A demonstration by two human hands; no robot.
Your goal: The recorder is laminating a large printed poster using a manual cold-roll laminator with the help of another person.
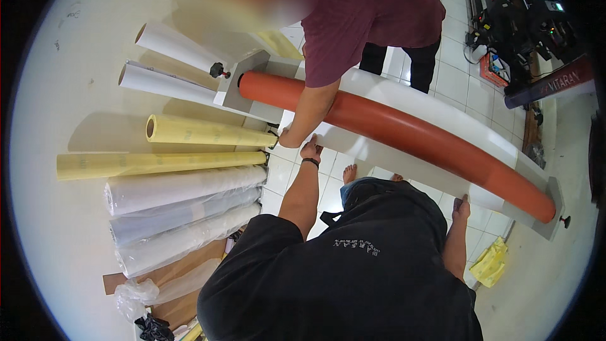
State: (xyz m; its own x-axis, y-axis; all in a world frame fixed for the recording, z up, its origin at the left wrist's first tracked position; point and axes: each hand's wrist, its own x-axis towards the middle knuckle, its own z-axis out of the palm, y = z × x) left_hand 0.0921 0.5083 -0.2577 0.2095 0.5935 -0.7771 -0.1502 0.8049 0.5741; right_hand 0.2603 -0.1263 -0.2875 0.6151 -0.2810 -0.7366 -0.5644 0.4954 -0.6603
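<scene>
A long orange-red roller [391, 123] lies across a machine between two grey end plates. On its near side, a white sheet [372, 150] comes out from below the roller. At the sheet's near edge on the left, my left hand [310, 150] is closed, with its fingertips at the edge. My right hand [462, 208] pinches that same edge farther right, thumb on top and other fingers mostly hidden. A co-worker in a maroon shirt leans over from the far side; their hand [290, 139] touches the sheet's left corner, close to my left hand.
Black knobs [218, 71] stick out at the machine's ends. Along the left wall lean yellow rolls [214, 131], white rolls [177, 47] and several plastic-wrapped rolls [183, 189]. Black equipment [530, 25] stands at the far right. A crumpled yellow bag [490, 262] lies on the tiled floor.
</scene>
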